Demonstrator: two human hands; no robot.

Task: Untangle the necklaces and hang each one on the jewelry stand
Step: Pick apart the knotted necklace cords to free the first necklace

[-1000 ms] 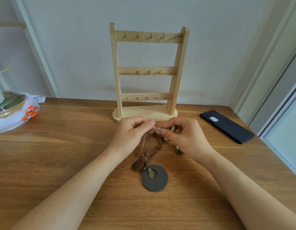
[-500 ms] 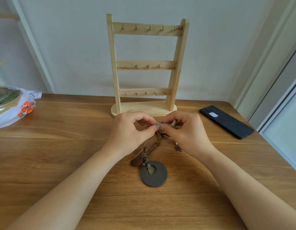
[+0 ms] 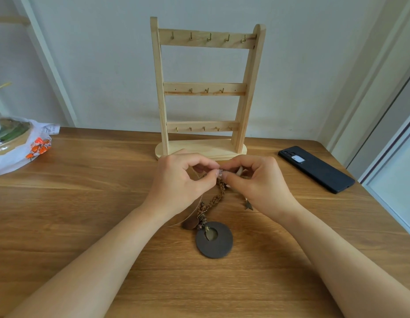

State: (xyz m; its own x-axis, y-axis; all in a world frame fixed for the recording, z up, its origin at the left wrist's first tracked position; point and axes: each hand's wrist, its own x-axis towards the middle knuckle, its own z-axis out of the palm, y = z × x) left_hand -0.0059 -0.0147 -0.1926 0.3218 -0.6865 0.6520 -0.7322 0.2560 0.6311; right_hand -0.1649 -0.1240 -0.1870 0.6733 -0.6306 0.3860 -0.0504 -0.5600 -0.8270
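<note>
Left edge: a white bag (image 3: 39, 146) with orange print lay on the table (image 3: 84, 203). Centre: left hand (image 3: 178, 184) and right hand (image 3: 261, 184) pinched the tangled necklaces (image 3: 216, 196) between thumb and fingertips, 1 disc pendant (image 3: 220, 247) resting below, jewelry stand (image 3: 205, 89) upright behind. Right: a black phone (image 3: 316, 169) lay flat.

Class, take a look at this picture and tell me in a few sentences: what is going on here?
A person at a wooden table is working on tangled necklaces. The left hand and right hand both pinch the knot between their fingertips, just in front of the jewelry stand. A dark round pendant lies on the table below the hands. Every hook on the stand is bare, so nothing is hung yet.
</note>
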